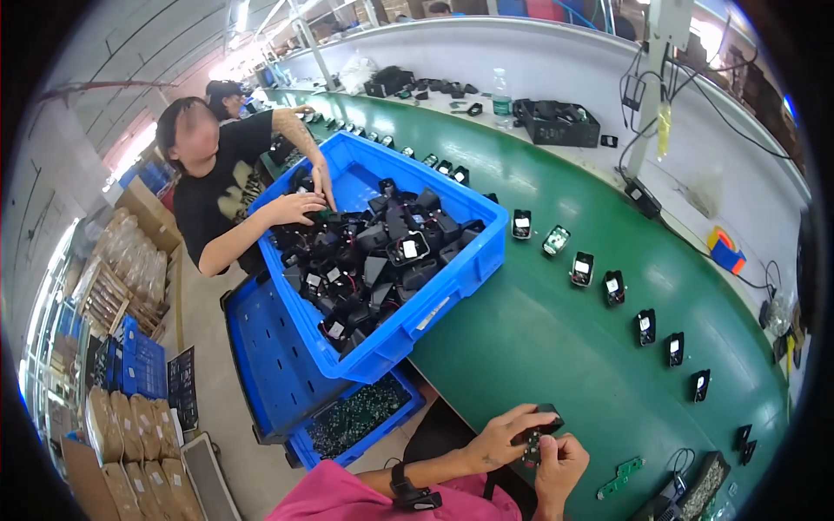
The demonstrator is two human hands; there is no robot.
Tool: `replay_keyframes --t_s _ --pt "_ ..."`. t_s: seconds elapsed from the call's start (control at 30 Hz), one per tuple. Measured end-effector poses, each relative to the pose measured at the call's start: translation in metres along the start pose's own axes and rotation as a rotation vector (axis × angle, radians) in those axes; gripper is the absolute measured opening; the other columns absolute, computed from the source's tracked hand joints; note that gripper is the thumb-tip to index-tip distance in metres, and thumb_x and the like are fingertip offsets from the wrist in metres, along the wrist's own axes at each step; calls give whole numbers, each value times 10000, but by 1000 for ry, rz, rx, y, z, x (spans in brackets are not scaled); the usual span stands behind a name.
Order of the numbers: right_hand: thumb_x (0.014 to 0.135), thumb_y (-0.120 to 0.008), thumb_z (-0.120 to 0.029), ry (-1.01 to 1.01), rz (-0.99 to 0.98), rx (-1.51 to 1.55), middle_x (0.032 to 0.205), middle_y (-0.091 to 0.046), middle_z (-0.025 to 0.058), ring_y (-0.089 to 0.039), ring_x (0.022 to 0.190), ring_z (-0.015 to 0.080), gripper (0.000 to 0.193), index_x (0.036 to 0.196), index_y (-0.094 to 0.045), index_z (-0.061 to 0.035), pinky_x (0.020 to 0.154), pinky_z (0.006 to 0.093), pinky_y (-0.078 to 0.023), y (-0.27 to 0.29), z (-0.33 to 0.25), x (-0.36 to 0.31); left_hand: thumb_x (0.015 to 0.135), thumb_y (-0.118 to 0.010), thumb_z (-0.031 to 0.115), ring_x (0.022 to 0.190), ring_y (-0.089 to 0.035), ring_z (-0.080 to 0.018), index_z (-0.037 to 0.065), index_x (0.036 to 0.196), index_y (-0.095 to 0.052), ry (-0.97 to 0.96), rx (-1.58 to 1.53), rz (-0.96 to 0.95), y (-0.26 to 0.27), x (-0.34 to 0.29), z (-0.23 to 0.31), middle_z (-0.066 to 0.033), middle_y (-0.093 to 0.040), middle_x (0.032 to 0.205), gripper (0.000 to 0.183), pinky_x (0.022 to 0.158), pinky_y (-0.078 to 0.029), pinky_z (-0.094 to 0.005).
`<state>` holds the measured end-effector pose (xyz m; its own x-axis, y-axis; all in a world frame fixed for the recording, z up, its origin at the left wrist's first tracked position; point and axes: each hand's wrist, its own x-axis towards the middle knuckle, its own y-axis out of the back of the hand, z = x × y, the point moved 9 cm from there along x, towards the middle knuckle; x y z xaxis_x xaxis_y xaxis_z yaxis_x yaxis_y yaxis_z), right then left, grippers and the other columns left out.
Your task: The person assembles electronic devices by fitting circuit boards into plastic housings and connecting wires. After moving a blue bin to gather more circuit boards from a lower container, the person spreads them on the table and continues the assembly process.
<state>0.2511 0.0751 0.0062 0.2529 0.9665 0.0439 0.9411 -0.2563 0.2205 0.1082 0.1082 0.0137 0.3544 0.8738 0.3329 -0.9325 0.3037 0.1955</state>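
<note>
Above the near edge of the green bench, my left hand [504, 437] is closed on a small black plastic housing [549, 420]. A green circuit board [532, 448] shows between my two hands, close against the housing; how far it sits inside is hidden. My right hand [560, 467] pinches at the board with its thumb raised and fingers curled. Lying on the bench to the right is a loose green circuit board piece [620, 478]. Further right stands a dark tray [704, 486] full of small metal-looking parts.
A blue crate [452, 300] heaped with black housings [373, 260] stands at left. Across it, a co-worker [221, 165] reaches both hands into the heap. Opened housings [582, 269] line the green bench [512, 339]. Below the crate, a blue bin [417, 404] holds small boards.
</note>
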Motion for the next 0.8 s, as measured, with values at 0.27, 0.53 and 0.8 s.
replay_keyframes --t_s 0.27,0.53,0.8 --pt "898 -652 -87 -44 -106 -87 673 -600 141 -578 566 307 188 743 -601 7 532 392 -435 -13 -23 -13 919 -620 -14 1053 -635 -180 14 1348 -547 66 -53 128 10 -9 -9 -151 -596 1272 435 839 -546 -291" --pt "894 -664 -75 264 -55 -311 649 -566 135 -564 548 325 181 738 -596 -14 505 399 -430 -7 -56 0 996 -548 55 1124 -601 -183 -52 1367 -492 193 -159 33 7 -6 -1 -150 -587 1309 389 972 -485 -309" --pt "888 -678 -88 242 -30 -372 613 -532 117 -542 521 315 226 695 -576 -28 479 399 -407 -7 -50 -4 955 -477 -53 981 -628 -121 5 1425 -420 325 -468 -84 4 -6 5 -138 -588 1225 477 720 -567 -248"
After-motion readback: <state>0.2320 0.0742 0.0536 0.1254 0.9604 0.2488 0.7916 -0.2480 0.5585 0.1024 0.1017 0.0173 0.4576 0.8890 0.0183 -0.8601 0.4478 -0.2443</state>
